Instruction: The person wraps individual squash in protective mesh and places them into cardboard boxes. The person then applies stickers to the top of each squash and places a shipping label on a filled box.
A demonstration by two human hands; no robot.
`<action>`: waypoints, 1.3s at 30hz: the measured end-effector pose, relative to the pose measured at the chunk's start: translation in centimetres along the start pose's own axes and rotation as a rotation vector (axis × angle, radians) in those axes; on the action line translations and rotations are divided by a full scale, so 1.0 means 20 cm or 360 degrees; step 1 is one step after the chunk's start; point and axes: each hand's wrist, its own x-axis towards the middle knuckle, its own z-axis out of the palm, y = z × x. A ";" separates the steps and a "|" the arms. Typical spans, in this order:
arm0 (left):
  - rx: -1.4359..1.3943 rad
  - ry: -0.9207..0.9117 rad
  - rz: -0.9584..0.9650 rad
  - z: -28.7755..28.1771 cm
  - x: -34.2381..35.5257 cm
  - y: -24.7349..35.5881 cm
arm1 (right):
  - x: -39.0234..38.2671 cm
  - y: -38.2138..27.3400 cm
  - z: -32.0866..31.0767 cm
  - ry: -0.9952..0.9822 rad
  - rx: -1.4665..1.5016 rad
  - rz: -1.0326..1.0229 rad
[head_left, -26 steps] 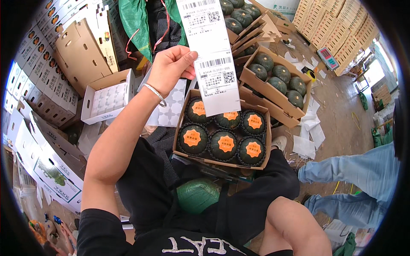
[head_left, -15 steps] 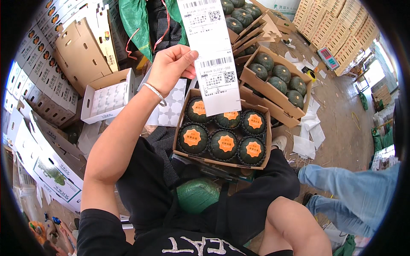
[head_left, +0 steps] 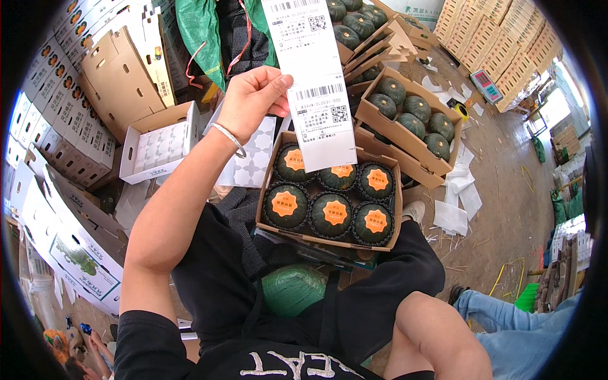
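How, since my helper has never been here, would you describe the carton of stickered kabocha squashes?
Find the person's black trousers, lower middle. Just above them in view, partly behind the white label strip in the left hand, is an open brown carton. Its six kabocha squashes wear orange stickers, unlike the bare ones in the neighbouring carton, upper right.

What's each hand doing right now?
Left hand: closed, pinching a white label strip.
Right hand: out of view, so cannot be told.
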 end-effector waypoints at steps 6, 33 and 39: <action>-0.0037 0.0006 -0.0013 0.00 0.01 0.00 | 0.01 0.07 -0.01 0.0042 -0.0010 -0.0082; 0.0572 -0.0444 -0.0792 1.23 0.93 -0.88 | 0.19 1.90 -0.07 0.1530 0.1325 -0.0145; 0.0984 -0.0405 -0.0317 0.95 0.90 -0.77 | 0.25 1.92 -0.10 0.1588 0.1310 -0.0316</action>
